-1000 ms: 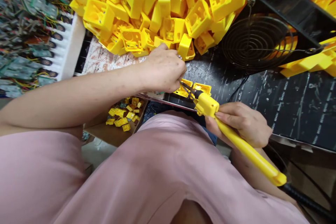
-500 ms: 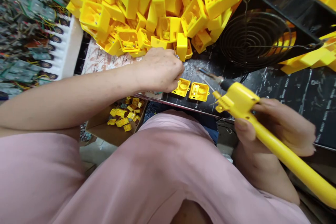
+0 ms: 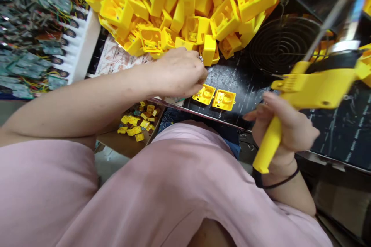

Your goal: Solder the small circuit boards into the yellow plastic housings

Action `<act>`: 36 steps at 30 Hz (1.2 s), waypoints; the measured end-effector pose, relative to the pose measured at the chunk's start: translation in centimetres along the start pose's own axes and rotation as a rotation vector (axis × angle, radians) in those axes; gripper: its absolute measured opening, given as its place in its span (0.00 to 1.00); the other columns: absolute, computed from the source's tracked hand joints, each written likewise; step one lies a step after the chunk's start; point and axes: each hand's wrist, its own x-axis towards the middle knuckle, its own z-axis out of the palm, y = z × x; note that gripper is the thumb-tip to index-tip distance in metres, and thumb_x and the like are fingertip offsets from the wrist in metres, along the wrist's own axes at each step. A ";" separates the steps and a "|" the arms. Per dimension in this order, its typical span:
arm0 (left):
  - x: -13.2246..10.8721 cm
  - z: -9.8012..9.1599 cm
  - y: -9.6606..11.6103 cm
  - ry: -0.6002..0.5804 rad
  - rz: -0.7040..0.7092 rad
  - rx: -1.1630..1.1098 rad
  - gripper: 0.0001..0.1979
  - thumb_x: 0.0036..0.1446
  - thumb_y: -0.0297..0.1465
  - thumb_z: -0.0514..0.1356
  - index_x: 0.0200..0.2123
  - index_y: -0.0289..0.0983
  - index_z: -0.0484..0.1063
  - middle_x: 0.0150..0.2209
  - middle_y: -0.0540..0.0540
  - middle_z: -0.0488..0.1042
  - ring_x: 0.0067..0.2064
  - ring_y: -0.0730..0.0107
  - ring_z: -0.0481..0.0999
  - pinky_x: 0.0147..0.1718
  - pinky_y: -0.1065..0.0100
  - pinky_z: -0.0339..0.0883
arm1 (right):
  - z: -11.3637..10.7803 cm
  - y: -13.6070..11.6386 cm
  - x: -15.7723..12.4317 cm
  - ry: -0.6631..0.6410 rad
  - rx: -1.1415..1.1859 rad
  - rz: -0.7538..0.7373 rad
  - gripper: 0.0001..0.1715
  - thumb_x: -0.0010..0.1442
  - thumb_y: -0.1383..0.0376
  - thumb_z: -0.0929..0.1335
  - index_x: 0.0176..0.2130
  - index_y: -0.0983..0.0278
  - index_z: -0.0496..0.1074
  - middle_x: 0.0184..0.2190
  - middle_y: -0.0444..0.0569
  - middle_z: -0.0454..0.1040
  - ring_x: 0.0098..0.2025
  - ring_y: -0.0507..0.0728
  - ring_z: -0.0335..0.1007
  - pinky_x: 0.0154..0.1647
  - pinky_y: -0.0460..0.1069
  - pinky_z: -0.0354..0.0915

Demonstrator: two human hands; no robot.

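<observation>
My left hand (image 3: pixel 184 71) is curled low over the bench, a ring on one finger. Its fingertips reach the edge of a small open yellow plastic casing (image 3: pixel 206 95); what they pinch, if anything, is hidden. Just right of that casing lies a second open yellow casing (image 3: pixel 224 100), apart from the hand. Wrapped round the handle of a yellow soldering gun (image 3: pixel 321 88) is my right hand (image 3: pixel 290 127), with a black band at the wrist. The gun is raised over the bench, its blurred metal front end pointing up and away to the right.
A big heap of yellow casings (image 3: pixel 174 7) covers the back of the black bench (image 3: pixel 240 85). A black fan (image 3: pixel 279 48) with a wire guard stands at right. Circuit boards (image 3: pixel 26 58) fill a white foam tray (image 3: pixel 87 46) at left. Below, a cardboard box (image 3: pixel 116 141) contains small yellow parts.
My right hand has turned the soldering gun from pointing left toward the casings to pointing up and right, away from them. My left hand has stayed by the left casing. The view has shifted slightly.
</observation>
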 end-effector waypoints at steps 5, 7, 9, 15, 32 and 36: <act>-2.9 0.6 -1.0 0.165 -0.011 -0.060 0.20 0.65 0.44 0.55 0.48 0.42 0.81 0.48 0.43 0.81 0.50 0.55 0.80 0.52 0.54 0.72 | 0.1 0.4 1.7 -0.025 -0.163 -0.376 0.21 0.59 0.72 0.78 0.50 0.60 0.75 0.44 0.49 0.84 0.39 0.55 0.83 0.42 0.44 0.75; -3.4 3.0 -0.6 0.223 0.071 -0.016 0.24 0.65 0.47 0.57 0.58 0.41 0.76 0.60 0.39 0.76 0.59 0.51 0.76 0.57 0.50 0.69 | 0.4 0.4 1.8 -0.119 -0.093 -0.331 0.25 0.57 0.66 0.80 0.50 0.61 0.72 0.54 0.57 0.80 0.52 0.63 0.81 0.52 0.52 0.78; -4.0 5.5 -0.2 0.293 0.190 0.092 0.24 0.67 0.44 0.58 0.62 0.43 0.72 0.65 0.38 0.72 0.63 0.51 0.73 0.61 0.48 0.67 | 1.0 0.5 1.7 -0.182 -0.037 -0.303 0.28 0.57 0.63 0.80 0.52 0.60 0.69 0.58 0.59 0.77 0.58 0.67 0.78 0.55 0.59 0.78; -12.6 3.2 -2.6 0.160 0.222 0.042 0.16 0.71 0.37 0.54 0.53 0.42 0.79 0.51 0.38 0.81 0.44 0.58 0.82 0.39 0.61 0.76 | 2.2 0.3 1.5 -0.165 -0.057 -0.325 0.23 0.60 0.66 0.78 0.50 0.57 0.68 0.53 0.52 0.80 0.51 0.64 0.82 0.46 0.56 0.81; -0.4 2.7 -2.1 0.414 -0.100 -0.012 0.23 0.65 0.41 0.54 0.60 0.39 0.70 0.60 0.37 0.74 0.63 0.49 0.71 0.64 0.44 0.58 | 3.6 0.2 1.3 -0.108 -0.071 -0.338 0.28 0.58 0.64 0.79 0.54 0.59 0.69 0.58 0.59 0.77 0.52 0.65 0.82 0.51 0.56 0.80; -5.6 5.6 -2.3 0.428 -0.028 -0.155 0.16 0.62 0.39 0.57 0.50 0.39 0.70 0.52 0.38 0.79 0.54 0.55 0.78 0.54 0.54 0.69 | 3.4 0.2 1.5 -0.126 -0.004 -0.353 0.28 0.58 0.65 0.79 0.54 0.61 0.69 0.58 0.60 0.77 0.50 0.64 0.82 0.52 0.55 0.80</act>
